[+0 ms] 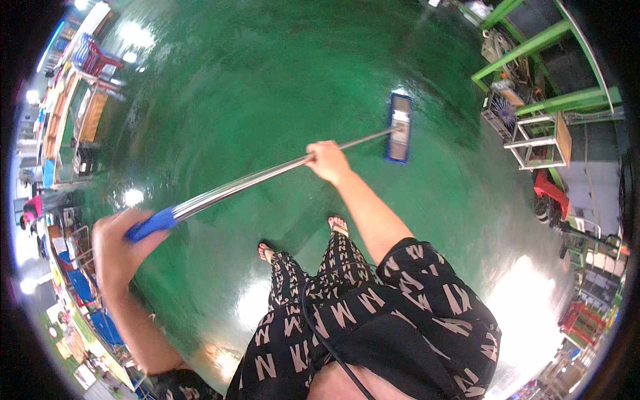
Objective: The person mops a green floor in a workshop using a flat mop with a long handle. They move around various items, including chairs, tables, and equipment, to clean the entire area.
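A flat floor mop lies across my front, its silver handle (pixel 240 184) running from the lower left up to the right. My left hand (pixel 123 243), a little blurred, is wrapped round the blue grip (pixel 155 224) at the handle's end. Farther along, my right hand (pixel 327 161) is closed round the thinner part of the metal pole. Beyond it the pole meets the mop head (pixel 399 128), a long blue-edged plate resting on the green floor at the far right.
Glossy green floor (pixel 267 87) spreads around my sandalled feet (pixel 338 225). Along the left stand cluttered tables and a stack of chairs (pixel 93 59). On the right are a green metal frame (pixel 527 50), a small metal-framed stand (pixel 541 143) and red stools (pixel 581 323). A person (pixel 31 210) is at the far left.
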Available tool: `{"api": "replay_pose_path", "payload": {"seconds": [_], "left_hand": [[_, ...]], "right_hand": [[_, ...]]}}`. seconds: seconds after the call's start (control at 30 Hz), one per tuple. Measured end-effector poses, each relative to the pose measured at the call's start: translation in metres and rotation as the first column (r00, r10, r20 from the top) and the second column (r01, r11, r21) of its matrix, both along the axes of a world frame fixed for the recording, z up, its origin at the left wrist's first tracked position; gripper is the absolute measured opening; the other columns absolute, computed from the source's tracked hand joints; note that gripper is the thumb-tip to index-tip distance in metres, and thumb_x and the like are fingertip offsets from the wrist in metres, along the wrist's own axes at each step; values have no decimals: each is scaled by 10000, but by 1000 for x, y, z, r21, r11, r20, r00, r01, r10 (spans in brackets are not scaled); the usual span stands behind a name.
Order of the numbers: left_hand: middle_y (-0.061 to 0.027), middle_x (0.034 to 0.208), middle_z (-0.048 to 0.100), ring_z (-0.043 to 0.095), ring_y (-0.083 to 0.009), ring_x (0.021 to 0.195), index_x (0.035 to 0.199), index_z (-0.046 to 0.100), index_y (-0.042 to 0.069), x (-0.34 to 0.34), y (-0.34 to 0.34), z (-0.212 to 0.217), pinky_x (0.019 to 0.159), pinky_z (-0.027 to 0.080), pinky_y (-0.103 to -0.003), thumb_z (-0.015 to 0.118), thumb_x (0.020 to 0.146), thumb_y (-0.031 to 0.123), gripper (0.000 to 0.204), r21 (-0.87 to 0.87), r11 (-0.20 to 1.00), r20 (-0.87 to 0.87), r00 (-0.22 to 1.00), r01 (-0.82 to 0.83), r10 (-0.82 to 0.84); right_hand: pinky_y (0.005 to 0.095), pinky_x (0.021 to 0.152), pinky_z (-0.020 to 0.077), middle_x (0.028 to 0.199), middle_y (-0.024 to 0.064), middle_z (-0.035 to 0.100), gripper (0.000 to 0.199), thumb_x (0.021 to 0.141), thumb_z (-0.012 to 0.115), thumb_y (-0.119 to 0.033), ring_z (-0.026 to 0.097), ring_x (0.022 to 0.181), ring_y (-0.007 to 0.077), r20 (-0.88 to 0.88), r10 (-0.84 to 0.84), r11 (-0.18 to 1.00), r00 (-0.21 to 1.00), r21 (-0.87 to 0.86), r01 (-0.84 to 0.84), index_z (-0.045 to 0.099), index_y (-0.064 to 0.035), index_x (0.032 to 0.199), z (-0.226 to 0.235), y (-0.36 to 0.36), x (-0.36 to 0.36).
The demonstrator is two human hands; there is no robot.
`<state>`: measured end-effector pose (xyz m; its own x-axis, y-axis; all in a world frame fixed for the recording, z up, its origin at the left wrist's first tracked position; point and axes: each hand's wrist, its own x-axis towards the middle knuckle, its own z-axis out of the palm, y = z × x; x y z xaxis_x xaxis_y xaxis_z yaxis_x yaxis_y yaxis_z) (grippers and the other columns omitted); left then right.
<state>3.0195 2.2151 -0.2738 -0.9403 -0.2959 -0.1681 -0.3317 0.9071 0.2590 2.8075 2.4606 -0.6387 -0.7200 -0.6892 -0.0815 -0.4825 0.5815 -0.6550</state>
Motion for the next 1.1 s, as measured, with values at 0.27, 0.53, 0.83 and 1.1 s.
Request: {"api": "replay_pose_path", "payload": {"seconds": [0.27, 0.53, 0.83, 1.1], "left_hand": [[-85, 762, 662, 647, -306, 692, 897, 637, 140, -94, 190, -171, 606, 498, -416, 682, 759, 414, 310, 153, 961, 46, 970, 230, -239], [-93, 919, 688, 669, -287, 797, 964, 683, 115, 23, 169, -156, 691, 531, -370, 721, 740, 323, 307, 269, 962, 44, 997, 46, -60], [-123, 691, 650, 625, -280, 601, 789, 682, 46, 354, 89, 48, 590, 472, -323, 808, 586, 182, 275, -211, 871, 37, 887, -444, 461], [-47, 676, 655, 596, -134, 604, 879, 691, 44, 599, 182, 137, 519, 463, -286, 724, 805, 188, 166, -364, 584, 181, 559, -726, 809]], "right_hand": [[558, 1050, 288, 1514, 179, 191, 877, 688, 793, -342, 179, 1411, 296, 31, -572, 690, 820, 558, 460, 314, -151, 1398, -93, 248, -50], [575, 1075, 239, 1478, 280, 178, 937, 694, 782, -353, 170, 1381, 431, -13, -370, 777, 929, 544, 317, 245, -144, 1433, -77, 215, 56], [574, 1109, 135, 1451, 326, 196, 842, 746, 708, -409, 133, 1364, 498, 138, 404, 914, 904, -38, -403, 276, -150, 1421, 73, 7, 333], [670, 1075, 115, 1318, 131, 496, 437, 753, 714, -403, 266, 1364, 378, 123, 846, 508, 518, -478, -716, 595, -177, 1107, 58, -116, 614]]}}
